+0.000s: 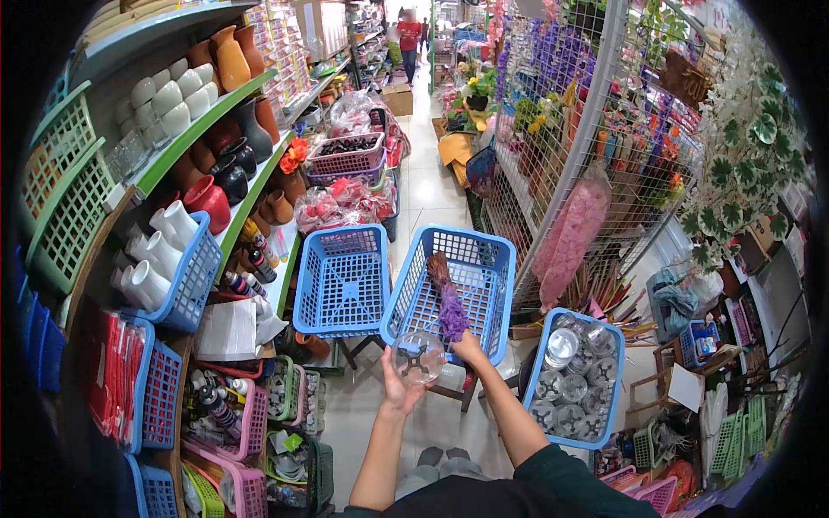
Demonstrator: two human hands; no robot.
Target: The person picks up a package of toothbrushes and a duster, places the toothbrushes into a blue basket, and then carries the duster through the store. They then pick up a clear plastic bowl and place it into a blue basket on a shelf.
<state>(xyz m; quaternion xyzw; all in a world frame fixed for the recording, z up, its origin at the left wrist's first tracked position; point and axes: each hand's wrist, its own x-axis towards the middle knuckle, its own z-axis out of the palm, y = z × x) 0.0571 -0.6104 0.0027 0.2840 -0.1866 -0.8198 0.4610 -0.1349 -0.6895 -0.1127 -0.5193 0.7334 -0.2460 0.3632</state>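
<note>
My left hand (400,384) holds a clear round glass jar (419,357) with a dark pattern, its fingers round the jar's left side. My right hand (467,346) is closed on the handle end of a purple feather duster (452,312), whose brown tip reaches into a blue basket (403,289). Below the duster, a clear glass piece (451,376) lies partly hidden near the basket's front edge. Several similar glass jars (571,386) fill another blue basket (618,393) to the right.
Another blue basket (349,281) stands left of the middle one. Shelves at the left bear vases (208,200) and white pots (152,274). A wire rack (574,164) with flowers stands right. A person in red (409,36) is far down the aisle.
</note>
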